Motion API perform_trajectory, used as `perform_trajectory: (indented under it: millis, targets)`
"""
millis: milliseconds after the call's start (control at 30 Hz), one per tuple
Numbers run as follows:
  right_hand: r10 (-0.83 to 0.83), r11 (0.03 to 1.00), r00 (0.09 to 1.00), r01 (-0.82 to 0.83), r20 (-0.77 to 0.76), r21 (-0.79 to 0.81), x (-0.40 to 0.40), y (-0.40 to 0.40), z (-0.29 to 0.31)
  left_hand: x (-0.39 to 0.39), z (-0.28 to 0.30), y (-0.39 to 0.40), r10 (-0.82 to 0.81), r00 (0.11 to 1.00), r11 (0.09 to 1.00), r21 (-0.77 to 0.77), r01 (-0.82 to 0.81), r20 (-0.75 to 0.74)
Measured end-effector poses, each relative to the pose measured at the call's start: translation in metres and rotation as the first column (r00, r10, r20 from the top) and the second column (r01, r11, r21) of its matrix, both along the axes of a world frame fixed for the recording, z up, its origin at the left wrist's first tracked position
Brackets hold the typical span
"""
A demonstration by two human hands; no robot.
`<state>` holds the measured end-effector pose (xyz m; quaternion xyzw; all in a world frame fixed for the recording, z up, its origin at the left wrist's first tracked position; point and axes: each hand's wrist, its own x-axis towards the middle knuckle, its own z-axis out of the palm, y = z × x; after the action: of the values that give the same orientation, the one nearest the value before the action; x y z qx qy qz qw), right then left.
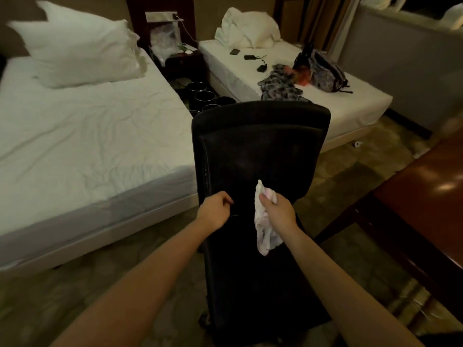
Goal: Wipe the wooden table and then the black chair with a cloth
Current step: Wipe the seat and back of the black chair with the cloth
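Your left hand [215, 209] curls its fingertips out of sight against the tall black mesh-backed chair [258, 156]; whether they grip the frame, you cannot tell. The chair's seat and base vanish into shadow at the bottom edge. The glossy reddish-brown wooden table [426, 196] is cut off by the right edge. Small dark flat items [249, 57] on the far white bed are too small to identify. The crumpled white cloth [263, 221] hides your right hand's [276, 209] fingertips.

I see two bare forearms leading to the left hand [215, 209] and right hand [278, 209]. I note no sleeves, and nothing worn at either wrist or on the fingers.
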<state>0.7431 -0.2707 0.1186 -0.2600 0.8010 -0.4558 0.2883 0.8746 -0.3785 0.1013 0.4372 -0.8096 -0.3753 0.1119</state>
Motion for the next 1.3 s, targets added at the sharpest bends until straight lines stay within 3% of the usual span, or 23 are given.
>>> perform_trajectory:
  millis: [200, 400, 567, 667, 733, 867, 1000, 1067, 1200, 1300]
  targets:
    - [0.036, 0.999, 0.999, -0.036, -0.009, 0.019, -0.071, -0.043, -0.004, -0.051, 0.023, -0.045, 0.276, 0.944, 0.957, -0.038, -0.287, -0.183]
    - [0.137, 0.988, 0.969, -0.118, -0.208, 0.098, -0.127, -0.085, 0.004, -0.08, 0.029, -0.084, 0.436, 0.862, 0.884, -0.056, -0.464, -0.259]
    - [0.205, 0.979, 0.844, -0.169, -0.495, 0.118, -0.153, -0.135, 0.021, -0.092, 0.035, -0.132, 0.509, 0.808, 0.818, -0.125, -0.561, -0.297]
    - [0.162, 0.987, 0.812, -0.143, -0.56, 0.078, -0.162, -0.163, 0.032, -0.097, 0.037, -0.174, 0.521, 0.774, 0.774, -0.184, -0.606, -0.36]
    - [0.124, 0.992, 0.783, -0.087, -0.609, 0.091, -0.168, -0.183, 0.038, -0.102, 0.035, -0.204, 0.496, 0.784, 0.8, -0.155, -0.58, -0.372]
    - [0.087, 0.975, 0.707, 0.086, -0.702, 0.207, -0.157, -0.227, 0.037, -0.106, 0.02, -0.24, 0.441, 0.784, 0.892, 0.113, -0.438, -0.437]
    - [-0.065, 0.978, 0.725, 0.182, -0.686, 0.098, -0.106, -0.253, 0.01, -0.109, 0.002, -0.251, 0.432, 0.74, 0.892, 0.122, -0.436, -0.515]
    - [-0.061, 0.993, 0.657, 0.119, -0.751, 0.024, -0.075, -0.258, -0.009, -0.11, 0.0, -0.255, 0.418, 0.736, 0.904, 0.159, -0.398, -0.533]
    - [0.204, 0.977, 0.579, -0.177, -0.79, 0.122, -0.007, -0.27, -0.029, -0.102, 0.005, -0.257, 0.383, 0.742, 0.923, 0.26, -0.284, -0.55]
    - [0.269, 0.933, 0.426, -0.336, -0.864, 0.125, -0.005, -0.274, -0.033, -0.094, 0.012, -0.258, 0.381, 0.719, 0.912, 0.364, -0.189, -0.582]
